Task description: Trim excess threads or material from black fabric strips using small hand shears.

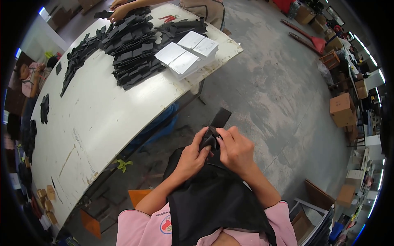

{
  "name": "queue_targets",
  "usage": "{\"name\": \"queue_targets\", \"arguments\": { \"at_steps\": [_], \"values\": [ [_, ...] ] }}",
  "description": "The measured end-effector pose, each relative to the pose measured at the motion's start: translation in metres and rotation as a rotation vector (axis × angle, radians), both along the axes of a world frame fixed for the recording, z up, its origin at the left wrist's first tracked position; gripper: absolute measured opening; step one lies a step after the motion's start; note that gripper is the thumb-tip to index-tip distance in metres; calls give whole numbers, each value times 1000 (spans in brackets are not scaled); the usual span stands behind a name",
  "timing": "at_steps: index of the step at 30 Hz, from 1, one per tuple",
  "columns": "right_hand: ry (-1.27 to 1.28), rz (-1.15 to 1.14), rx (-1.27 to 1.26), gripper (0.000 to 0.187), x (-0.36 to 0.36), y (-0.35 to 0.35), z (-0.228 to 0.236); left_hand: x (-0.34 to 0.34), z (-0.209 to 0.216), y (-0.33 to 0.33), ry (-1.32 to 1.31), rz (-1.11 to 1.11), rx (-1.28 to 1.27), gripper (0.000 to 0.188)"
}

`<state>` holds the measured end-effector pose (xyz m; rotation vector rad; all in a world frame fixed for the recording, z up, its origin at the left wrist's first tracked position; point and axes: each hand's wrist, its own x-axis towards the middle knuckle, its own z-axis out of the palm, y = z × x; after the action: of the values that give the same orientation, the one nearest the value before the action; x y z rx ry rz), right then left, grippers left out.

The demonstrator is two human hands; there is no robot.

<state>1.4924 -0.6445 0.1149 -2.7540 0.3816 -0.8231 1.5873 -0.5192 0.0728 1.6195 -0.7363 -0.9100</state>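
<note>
Between my two hands is a black fabric strip (221,117), its flat end sticking up past the fingers and its lower part folded. My left hand (191,158) is closed around the folded part, thumb on top. The fingers of my right hand (237,150) pinch the same piece from the other side, and what lies right under the fingertips is hidden. Both hands are held above my lap, over a black apron (213,197), apart from the table.
The white table (119,119) curves along my left. On it lie piled black fabric strips (137,61), stacks of white cards (178,59) and red-handled tools (168,18). A co-worker's hand (119,13) touches strips at the far end. Cardboard boxes (342,110) stand at the right.
</note>
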Motion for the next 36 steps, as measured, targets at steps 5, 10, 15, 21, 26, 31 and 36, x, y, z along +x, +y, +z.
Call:
{"name": "queue_targets", "arguments": {
  "at_steps": [5,10,15,21,26,31,36],
  "values": [
    [-124,-87,554,22,-7,0,-8,3,-5,3,-30,-33,-45,57],
    [-192,-71,824,21,-10,-11,-17,6,0,6,194,-102,11,48],
    [-249,-6,900,23,-14,-1,-10,8,-17,14,649,-74,-127,42],
    [-129,-53,867,6,1,2,-19,-6,-14,12,761,-33,-208,41],
    [-343,-170,1337,4,9,5,-20,10,-13,8,942,1,-301,54],
    [-162,21,1048,12,-10,12,-19,38,-3,4,990,232,-421,29],
    [92,-45,1078,22,-31,18,-32,50,-6,-4,1106,235,-409,29]
  ]
}}
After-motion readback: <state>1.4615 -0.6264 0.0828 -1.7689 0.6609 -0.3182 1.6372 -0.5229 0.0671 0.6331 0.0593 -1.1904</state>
